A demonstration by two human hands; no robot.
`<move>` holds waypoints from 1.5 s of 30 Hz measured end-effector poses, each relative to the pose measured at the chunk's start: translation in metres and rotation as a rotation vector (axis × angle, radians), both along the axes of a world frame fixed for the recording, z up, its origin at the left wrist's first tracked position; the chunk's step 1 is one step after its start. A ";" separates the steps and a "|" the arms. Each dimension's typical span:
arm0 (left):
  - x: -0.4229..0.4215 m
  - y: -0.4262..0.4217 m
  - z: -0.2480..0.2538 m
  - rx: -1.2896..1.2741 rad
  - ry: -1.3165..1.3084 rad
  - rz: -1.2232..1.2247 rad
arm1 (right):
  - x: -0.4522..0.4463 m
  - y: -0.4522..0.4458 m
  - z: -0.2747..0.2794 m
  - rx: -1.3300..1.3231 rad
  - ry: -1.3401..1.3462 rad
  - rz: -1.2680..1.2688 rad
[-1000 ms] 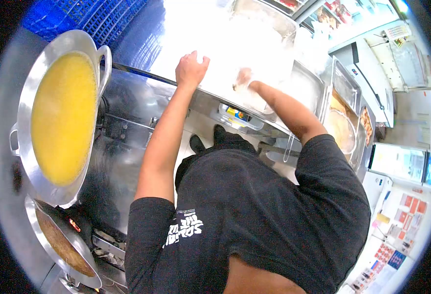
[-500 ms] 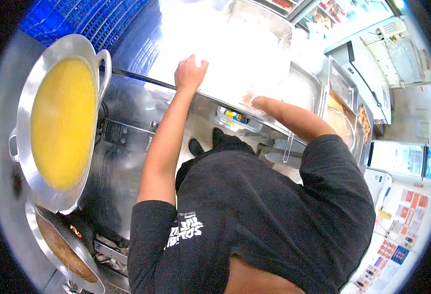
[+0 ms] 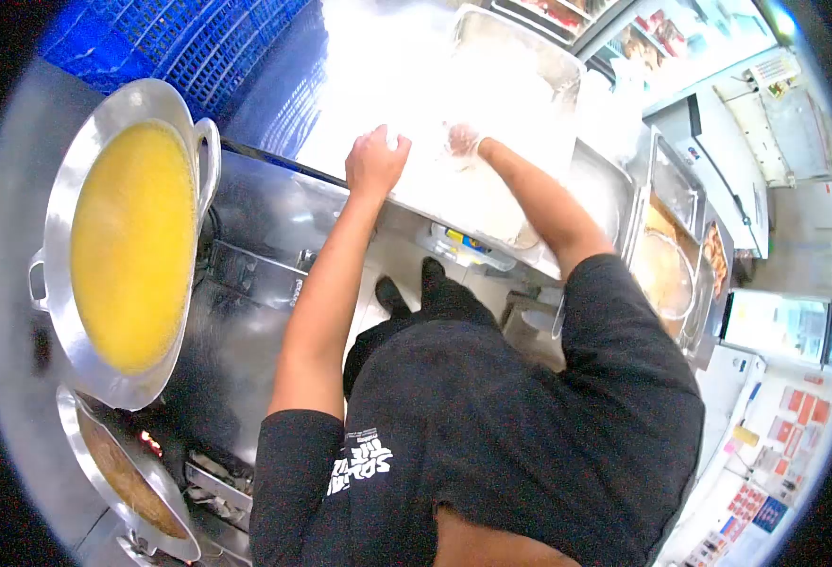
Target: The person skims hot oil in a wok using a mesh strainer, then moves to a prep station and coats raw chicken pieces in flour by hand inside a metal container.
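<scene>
My left hand (image 3: pixel 376 163) is at the near side of the brightly lit white work area, its fingers curled and the thumb sticking out to the right. Glare hides what lies under those fingers. To its right, my right hand (image 3: pixel 463 142) is whitened by something like flour and reaches into a pale, powdery white mass (image 3: pixel 501 189). Its fingertips blend into the glare, so I cannot tell whether they grip anything. Behind the hands is a shallow metal tray (image 3: pixel 572 90) with white powder in it.
To the left stands a large two-handled metal wok (image 3: pixel 45 236) of yellow liquid (image 3: pixel 132 246), with a second wok (image 3: pixel 74 425) of brown liquid below it. Blue plastic baskets (image 3: pixel 194 57) are at the upper left. Metal containers (image 3: pixel 676 175) line the right side.
My right hand has moved from the near edge up and left, closer to my left hand. My left hand keeps its curled shape. The whole view has shifted slightly.
</scene>
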State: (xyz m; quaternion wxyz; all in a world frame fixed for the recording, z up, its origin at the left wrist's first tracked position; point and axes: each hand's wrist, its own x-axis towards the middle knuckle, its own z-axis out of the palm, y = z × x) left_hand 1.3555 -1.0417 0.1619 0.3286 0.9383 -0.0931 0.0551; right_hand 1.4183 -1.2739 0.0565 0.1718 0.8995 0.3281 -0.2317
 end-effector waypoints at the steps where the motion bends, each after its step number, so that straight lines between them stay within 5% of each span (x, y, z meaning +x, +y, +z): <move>1: -0.003 0.001 -0.001 0.000 -0.006 -0.004 | -0.004 0.004 -0.001 0.071 0.066 0.033; 4: 0.000 -0.001 -0.001 -0.012 -0.043 -0.001 | -0.002 0.010 0.012 0.264 0.242 0.144; 7: 0.001 -0.002 -0.002 -0.016 -0.063 0.007 | -0.046 0.060 0.032 0.221 0.110 -0.325; 8: 0.001 -0.002 -0.003 -0.016 -0.059 0.007 | -0.057 0.073 0.032 0.121 0.085 -0.301; 12: -0.001 0.001 -0.003 -0.043 -0.071 0.000 | -0.095 0.062 -0.004 0.549 -0.172 -0.606; 15: -0.002 0.002 0.003 -0.039 0.034 -0.008 | -0.064 0.018 0.027 0.388 -0.013 -0.656; 16: -0.001 0.002 0.002 -0.042 0.022 -0.004 | -0.051 -0.007 0.021 0.422 -0.077 -0.656; 18: -0.002 0.003 0.000 -0.043 0.006 0.000 | -0.007 -0.083 -0.030 0.477 -0.083 -0.195; 19: -0.002 0.003 0.000 -0.041 0.015 0.000 | -0.022 -0.053 0.050 0.054 0.058 0.124; 21: -0.002 0.003 0.004 -0.033 0.027 -0.011 | -0.021 -0.057 0.043 -0.235 0.073 0.378; 30: -0.002 0.002 0.005 -0.006 0.041 -0.008 | -0.122 0.029 0.015 0.136 -0.189 -0.406; 33: -0.004 0.003 0.006 -0.022 0.034 -0.002 | -0.118 0.017 0.052 0.157 -0.003 -0.353; 34: -0.004 0.004 0.007 -0.014 0.037 -0.010 | -0.086 -0.022 -0.029 0.307 -0.005 -0.472; 36: -0.002 0.004 0.007 -0.003 0.049 -0.023 | -0.063 -0.025 0.027 0.209 -0.101 -0.419; 39: -0.003 0.004 0.005 -0.030 0.030 -0.009 | -0.033 -0.056 0.065 0.674 0.251 -0.579; 45: -0.003 0.003 0.005 -0.027 0.050 -0.010 | -0.085 -0.081 0.035 0.208 0.296 -0.297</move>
